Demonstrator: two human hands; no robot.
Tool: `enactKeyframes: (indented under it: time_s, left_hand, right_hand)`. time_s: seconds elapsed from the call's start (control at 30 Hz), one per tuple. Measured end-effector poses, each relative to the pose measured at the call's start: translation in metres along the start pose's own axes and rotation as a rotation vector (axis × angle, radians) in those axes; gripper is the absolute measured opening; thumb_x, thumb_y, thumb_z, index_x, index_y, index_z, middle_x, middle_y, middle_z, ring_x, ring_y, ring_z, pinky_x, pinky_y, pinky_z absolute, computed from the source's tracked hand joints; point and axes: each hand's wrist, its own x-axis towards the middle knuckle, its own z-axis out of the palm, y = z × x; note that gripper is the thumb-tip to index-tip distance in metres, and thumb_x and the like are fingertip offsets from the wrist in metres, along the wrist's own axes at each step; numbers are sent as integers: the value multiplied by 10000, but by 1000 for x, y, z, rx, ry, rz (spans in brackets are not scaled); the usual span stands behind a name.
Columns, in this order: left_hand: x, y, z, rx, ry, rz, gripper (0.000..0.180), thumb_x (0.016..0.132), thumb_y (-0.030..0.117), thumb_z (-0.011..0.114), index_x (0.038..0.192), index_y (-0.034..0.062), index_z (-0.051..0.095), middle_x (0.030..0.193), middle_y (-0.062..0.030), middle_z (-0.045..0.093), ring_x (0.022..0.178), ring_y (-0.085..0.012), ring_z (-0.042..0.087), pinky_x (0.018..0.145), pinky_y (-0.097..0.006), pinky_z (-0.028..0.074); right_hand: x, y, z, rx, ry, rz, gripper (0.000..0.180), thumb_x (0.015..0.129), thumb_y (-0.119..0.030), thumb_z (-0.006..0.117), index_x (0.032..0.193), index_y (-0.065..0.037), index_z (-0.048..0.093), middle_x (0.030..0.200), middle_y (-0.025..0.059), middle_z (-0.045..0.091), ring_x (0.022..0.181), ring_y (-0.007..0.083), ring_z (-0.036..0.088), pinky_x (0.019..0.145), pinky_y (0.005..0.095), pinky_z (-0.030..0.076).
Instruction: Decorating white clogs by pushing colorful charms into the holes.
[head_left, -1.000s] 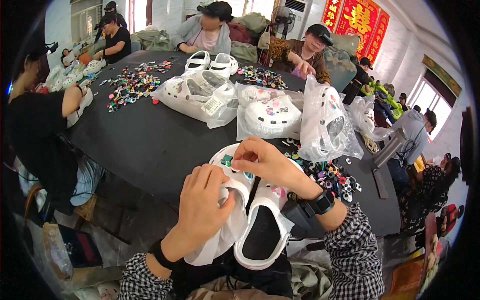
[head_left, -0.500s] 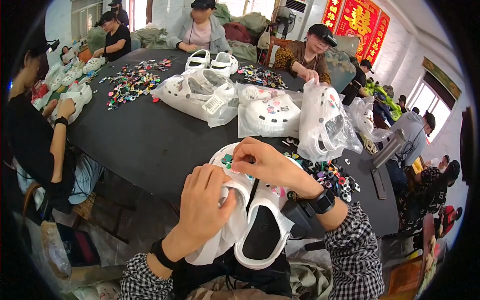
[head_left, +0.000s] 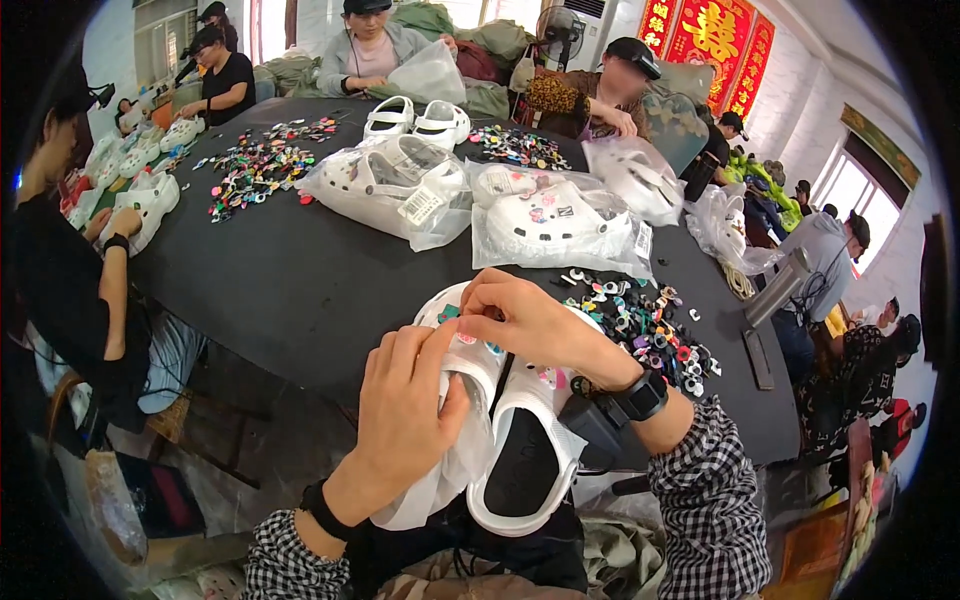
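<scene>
Two things differ from half a second ago. At the held clog, fingers of my left grip have crept up against the green charm near its toe, partly covering it, so both sets of fingertips now meet at that one charm. Beyond the clog to the right, a bagged pair sits farther off, baring more of the loose charm pile.

My left grip is wrapped over the clog, thumb hooked at its opening; my right grip is bunched at the charm, though I cannot tell whether it pinches it. The second clog sits just right of the held one.

Past the held clog I see a dark counter carrying more bagged clogs and, far left, a wide charm heap. Well beyond are seated co-workers, a fan and red hangings.
</scene>
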Motion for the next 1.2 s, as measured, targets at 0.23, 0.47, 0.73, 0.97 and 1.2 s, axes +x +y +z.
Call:
enactKeyframes:
  time_s: [0.23, 0.47, 0.73, 0.97, 1.2]
  left_hand:
    - [1, 0, 0, 0, 5, 45, 501, 757, 67, 666, 1241, -16, 571, 1091, -140, 547, 996, -319, 549, 859, -430, 448]
    - [1, -1, 0, -5, 0, 53, 465, 759, 65, 665, 1211, -24, 598, 1085, -133, 548, 985, -313, 547, 852, -427, 443]
    - [3, 5, -4, 11, -22, 29, 444, 759, 41, 639, 1192, -51, 610, 1072, -160, 551, 995, -331, 554, 878, -438, 448]
    - [5, 0, -2, 10, -19, 71, 428, 750, 75, 663, 1154, -62, 632, 1116, -153, 566, 1009, -313, 564, 850, -432, 463]
    - [9, -3, -6, 54, -33, 131, 376, 746, 53, 648, 1108, -52, 656, 1111, -125, 615, 1027, -299, 577, 862, -412, 479]
  right_hand:
    - [-1, 4, -7, 6, -84, -21, 198, 957, -150, 623, 937, 47, 621, 1004, 93, 572, 828, 170, 559, 734, 306, 466]
    - [1, 5, -4, 4, -16, -52, 226, 912, -174, 634, 913, 51, 660, 941, 138, 588, 818, 276, 604, 741, 370, 492]
    - [0, 5, -6, -40, -73, -68, 218, 911, -177, 631, 923, 40, 639, 938, 138, 569, 814, 281, 600, 746, 379, 490]
    - [-3, 3, -2, 74, 14, -24, 135, 877, -114, 658, 927, 10, 635, 912, 116, 569, 792, 225, 602, 716, 344, 493]
    - [-10, -2, -9, 58, 7, -36, 112, 865, -85, 647, 933, 1, 668, 917, 127, 634, 784, 231, 632, 710, 339, 504]
